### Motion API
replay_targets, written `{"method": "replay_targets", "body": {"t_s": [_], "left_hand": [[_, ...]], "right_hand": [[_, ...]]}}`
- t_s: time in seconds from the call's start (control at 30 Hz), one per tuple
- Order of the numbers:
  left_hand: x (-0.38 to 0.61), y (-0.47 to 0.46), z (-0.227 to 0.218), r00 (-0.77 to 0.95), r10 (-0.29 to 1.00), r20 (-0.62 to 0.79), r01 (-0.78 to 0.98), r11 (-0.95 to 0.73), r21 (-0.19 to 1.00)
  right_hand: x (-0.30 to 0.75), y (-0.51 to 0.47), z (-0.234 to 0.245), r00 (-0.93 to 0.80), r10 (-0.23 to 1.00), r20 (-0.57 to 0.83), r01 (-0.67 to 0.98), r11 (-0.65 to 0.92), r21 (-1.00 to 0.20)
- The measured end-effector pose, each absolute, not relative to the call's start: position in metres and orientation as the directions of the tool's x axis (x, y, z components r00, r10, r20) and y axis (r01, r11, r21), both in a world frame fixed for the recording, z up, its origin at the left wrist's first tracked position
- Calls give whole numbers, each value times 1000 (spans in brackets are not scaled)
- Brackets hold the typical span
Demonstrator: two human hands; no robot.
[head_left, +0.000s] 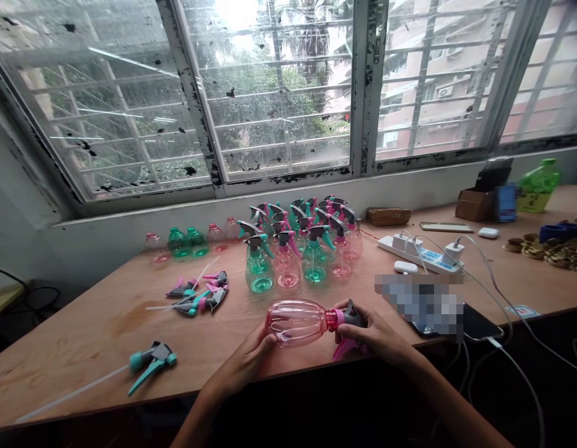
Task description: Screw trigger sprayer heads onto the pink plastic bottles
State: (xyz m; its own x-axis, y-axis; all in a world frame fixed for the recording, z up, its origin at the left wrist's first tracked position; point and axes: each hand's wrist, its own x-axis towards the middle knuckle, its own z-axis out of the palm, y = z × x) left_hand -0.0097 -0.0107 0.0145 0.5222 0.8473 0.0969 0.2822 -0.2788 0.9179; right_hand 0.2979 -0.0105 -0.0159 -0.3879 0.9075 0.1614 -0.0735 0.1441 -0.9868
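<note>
A clear pink spray bottle (298, 320) lies on its side in the air at the table's front edge, held between both hands. My left hand (253, 354) grips its base. My right hand (375, 333) is closed around the grey and pink spray head (351, 320), which sits on the bottle's neck. Behind it stand several green and pink bottles with spray heads on, such as a green spray bottle (260, 274). Loose spray heads (202, 295) are heaped to the left, and a teal spray head (153, 361) with a long tube lies nearer the front.
Several bottles without heads, one a green bottle (178, 244), line the wall at back left. On the right are a power strip (421, 255) with chargers and cables, a phone (482, 322), a brown box (475, 204) and a green jug (540, 186). Windows run behind the table (97, 336).
</note>
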Motion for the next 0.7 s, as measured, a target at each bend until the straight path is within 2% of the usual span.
{"method": "replay_targets", "body": {"t_s": [0.2,0.3,0.4,0.57,0.7], "left_hand": [[-5,-17,16,537,839,89,239,-253,937],[-1,-21,21,490,861,138,308,-319,896],[2,-22,23,439,890,126,369,-306,877],[2,-15,17,382,906,183,273,-300,914],[1,-12,15,415,891,187,264,-315,912]], "right_hand": [[297,-8,-17,-327,924,200,-57,192,-980],[296,-9,-15,-345,920,185,-43,182,-982],[297,-11,-12,-379,910,169,-2,182,-983],[298,-14,-8,-400,897,187,17,211,-977],[297,-15,-8,-397,900,179,15,202,-979]]}}
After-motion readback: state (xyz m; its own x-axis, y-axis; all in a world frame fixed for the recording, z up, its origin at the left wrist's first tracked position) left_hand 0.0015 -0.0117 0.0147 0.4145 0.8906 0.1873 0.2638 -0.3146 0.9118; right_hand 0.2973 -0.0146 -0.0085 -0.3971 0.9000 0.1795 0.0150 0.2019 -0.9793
